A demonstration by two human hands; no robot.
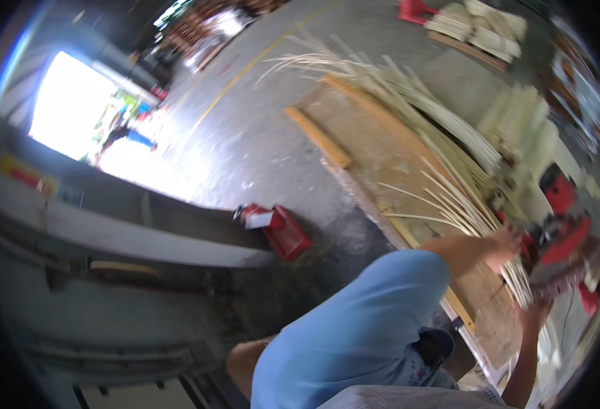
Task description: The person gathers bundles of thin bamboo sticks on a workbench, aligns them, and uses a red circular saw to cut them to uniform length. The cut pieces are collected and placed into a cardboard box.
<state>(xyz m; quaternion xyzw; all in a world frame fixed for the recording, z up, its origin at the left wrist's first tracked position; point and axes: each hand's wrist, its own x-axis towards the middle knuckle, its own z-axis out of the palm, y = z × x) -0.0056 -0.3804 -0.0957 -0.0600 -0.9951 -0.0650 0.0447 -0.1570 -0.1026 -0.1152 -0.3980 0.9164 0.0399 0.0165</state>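
A bundle of long, thin, pale sticks [516, 281], like cane or bamboo strips, lies across the right end of the wooden bench, its far ends fanned out. My left hand [506, 247] is closed round the bundle, next to a red power saw [564, 238]. At the bundle's near ends is my right hand [534, 315], its fingers curled about the stick ends just below the saw's base. The saw's blade cannot be made out, and the fingertips are slightly blurred.
More long pale strips [443, 116] lie along the bench [375, 136], which has raised wooden rails. A red container [286, 235] stands on the floor to the left. Stacked pale bundles [474, 31] are at the far right. A bright doorway [75, 102] opens at far left.
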